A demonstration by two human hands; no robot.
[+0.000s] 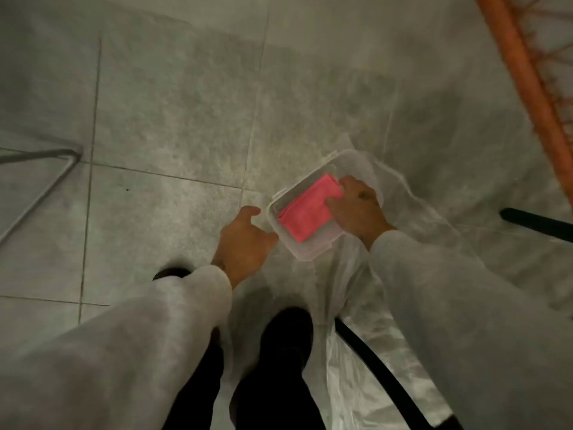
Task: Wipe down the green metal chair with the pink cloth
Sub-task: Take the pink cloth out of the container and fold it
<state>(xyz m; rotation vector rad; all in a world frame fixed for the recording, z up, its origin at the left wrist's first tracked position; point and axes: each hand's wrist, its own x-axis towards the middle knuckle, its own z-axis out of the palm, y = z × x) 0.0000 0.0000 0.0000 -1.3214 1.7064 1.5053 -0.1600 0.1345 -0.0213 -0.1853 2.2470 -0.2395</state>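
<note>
At far left a metal chair leg angles across the tiled floor. My left hand hovers loosely uncurled, holding nothing, beside the clear plastic tub. My right hand pinches the folded pink cloth lying inside. I judge it soft, light, limp: best gripped at the folded edge.

Pink cloth in a clear box; grey speckled floor tiles; pale grey sleeves; orange woven frame
</note>
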